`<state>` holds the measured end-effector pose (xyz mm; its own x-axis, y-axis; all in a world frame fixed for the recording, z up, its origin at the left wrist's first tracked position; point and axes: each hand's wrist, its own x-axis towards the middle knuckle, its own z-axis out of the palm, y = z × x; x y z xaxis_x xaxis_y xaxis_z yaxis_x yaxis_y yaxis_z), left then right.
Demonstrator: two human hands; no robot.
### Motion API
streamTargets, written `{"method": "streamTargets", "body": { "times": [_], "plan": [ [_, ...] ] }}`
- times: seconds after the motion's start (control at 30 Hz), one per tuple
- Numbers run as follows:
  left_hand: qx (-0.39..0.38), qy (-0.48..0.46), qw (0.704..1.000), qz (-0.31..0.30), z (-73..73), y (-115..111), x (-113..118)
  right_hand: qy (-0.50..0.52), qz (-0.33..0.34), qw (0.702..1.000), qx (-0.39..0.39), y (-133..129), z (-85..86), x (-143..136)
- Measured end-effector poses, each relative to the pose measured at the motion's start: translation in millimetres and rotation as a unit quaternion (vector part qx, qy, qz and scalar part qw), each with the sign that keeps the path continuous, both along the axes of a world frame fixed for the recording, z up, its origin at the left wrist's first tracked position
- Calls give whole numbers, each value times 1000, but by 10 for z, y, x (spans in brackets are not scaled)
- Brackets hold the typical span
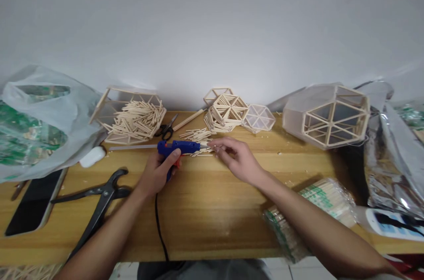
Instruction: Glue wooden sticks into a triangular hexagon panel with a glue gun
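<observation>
While the left hand [155, 174] wraps closed around the grip of the blue glue gun [177, 148], a finger lies at its orange trigger and the nozzle points right, toward a small heap of sticks [198, 135] lying on the table [205, 209]. A clear glue rod [132, 147] juts out of the gun's back end, to the gun's left, and a black cord [160, 231] runs from below the grip toward the table's near edge.

Just right of the gun, the right hand [238, 158] lies palm down with its fingers [220, 147] lightly curled and pinched at the sticks by the nozzle; whether they actually hold one, I cannot tell.

Behind the gun, against the wall, stands a pile of stick hexagons [227, 112], with a clear-faced hexagon [259, 118] beside it. Far right of the gun sits a large stick-framed lantern [327, 114], and nearer the person a packet of sticks [308, 213] under the right forearm.

Behind and left of the gun, a hexagonal tray [132, 116] holds loose sticks, and small scissors [167, 130] lie between tray and gun. Left of the gun rest black pliers [99, 200], a white oval case [92, 156], a phone [35, 202] and a plastic bag [43, 116].
</observation>
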<state>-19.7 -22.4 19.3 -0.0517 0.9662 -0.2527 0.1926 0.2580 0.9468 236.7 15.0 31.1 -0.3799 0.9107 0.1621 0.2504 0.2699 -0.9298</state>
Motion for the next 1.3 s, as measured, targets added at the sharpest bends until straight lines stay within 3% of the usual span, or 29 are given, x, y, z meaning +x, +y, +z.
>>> {"method": "streamTargets", "body": {
  "times": [0.53, 1.3],
  "plan": [
    [-1, 11, 1000, -7, 26, 6, 12, 27, -9, 998, -51, -5, -26, -3],
    [20, 7, 1000, -23, -35, -9, 4, -5, -10, 999, -40, 5, -19, -14]
  ]
}}
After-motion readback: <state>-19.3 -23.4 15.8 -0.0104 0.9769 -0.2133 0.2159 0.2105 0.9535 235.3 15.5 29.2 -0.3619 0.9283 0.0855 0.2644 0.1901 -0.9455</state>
